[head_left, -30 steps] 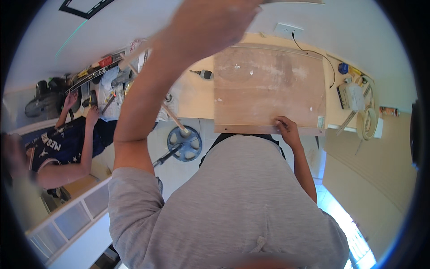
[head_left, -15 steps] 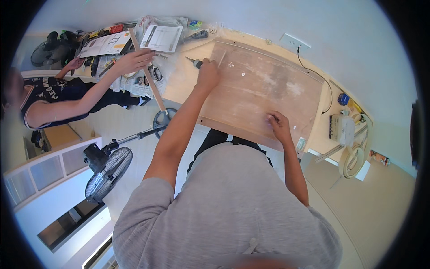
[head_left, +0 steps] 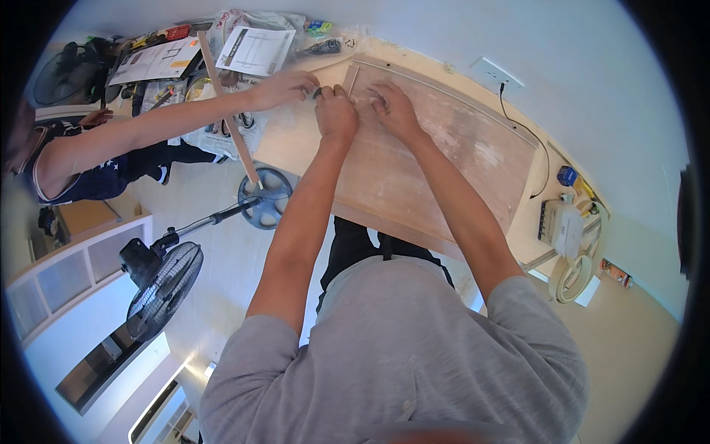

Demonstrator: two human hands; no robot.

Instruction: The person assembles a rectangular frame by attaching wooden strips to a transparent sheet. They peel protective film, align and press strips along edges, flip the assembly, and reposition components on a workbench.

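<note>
At the left end of a brown wooden panel (head_left: 444, 174), my left hand (head_left: 337, 117) is closed round a screwdriver (head_left: 318, 92). Only a dark bit of it shows past my fingers; the rest is hidden. My right hand (head_left: 396, 111) hovers over the same end of the panel, just right of my left. Its fingers are bent and apart, and I see nothing in them. A co-worker's hand (head_left: 285, 89) reaches in from the left, close to the screwdriver; whether it touches the tool I cannot tell.
A wooden strip (head_left: 225, 107) slants across the left side, beside papers (head_left: 255, 50) and plastic bags. A standing fan (head_left: 166, 288) is on the floor at left. A cord runs from the wall socket (head_left: 497, 74) along the right, near a roll of edge banding (head_left: 573, 277).
My right hand has moved left and away from me, to beside my left hand. The co-worker's hand has left the wooden strip and stretched right toward my left hand.
</note>
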